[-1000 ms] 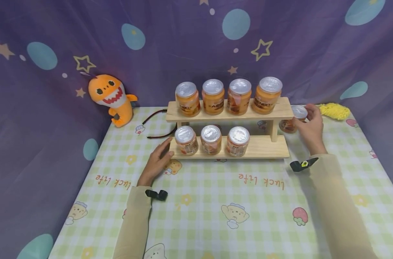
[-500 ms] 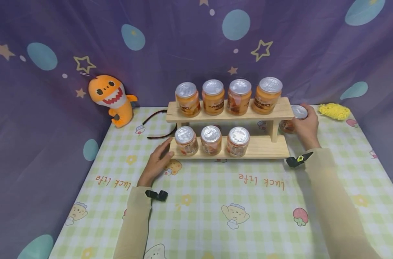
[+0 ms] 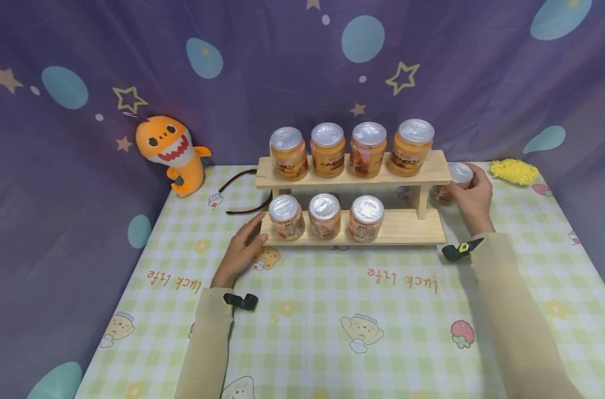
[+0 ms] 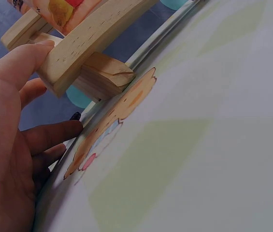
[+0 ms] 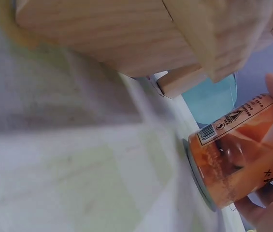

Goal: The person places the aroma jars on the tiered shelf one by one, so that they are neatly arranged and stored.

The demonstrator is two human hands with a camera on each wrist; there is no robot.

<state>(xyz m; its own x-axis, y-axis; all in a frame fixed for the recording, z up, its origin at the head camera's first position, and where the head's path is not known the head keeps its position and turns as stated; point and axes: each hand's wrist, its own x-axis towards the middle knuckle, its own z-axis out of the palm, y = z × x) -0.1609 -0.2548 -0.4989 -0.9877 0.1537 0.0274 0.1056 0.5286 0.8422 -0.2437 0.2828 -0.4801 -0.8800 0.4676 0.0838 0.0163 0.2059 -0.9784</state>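
A two-tier wooden shelf (image 3: pixel 407 227) stands on the table. Its upper board carries several silver-lidded jars (image 3: pixel 328 158) of orange contents, and similar jars (image 3: pixel 324 221) line the left and middle of the lower board. At the lower board's left end, my left hand (image 3: pixel 241 252) touches the wood with thumb and fingertips, its fingers fairly straight, as the left wrist view shows. Right of the shelf, my right hand (image 3: pixel 474 199) grips another jar (image 5: pixel 237 154) between thumb and fingers. That jar is upright, with its base close over the cloth and part of it hidden by the hand.
An orange shark plush (image 3: pixel 170 155) sits at the back left. Dark curved cords (image 3: pixel 247 210) lie left of the shelf, and a yellow fluffy bundle (image 3: pixel 514 172) lies at the back right. A checked cloth (image 3: pixel 307 332) covers the table; a purple curtain (image 3: pixel 292 66) hangs behind.
My right hand has shifted slightly left and closer around the jar beside the shelf. That jar, the shelf and my left hand have stayed practically in place.
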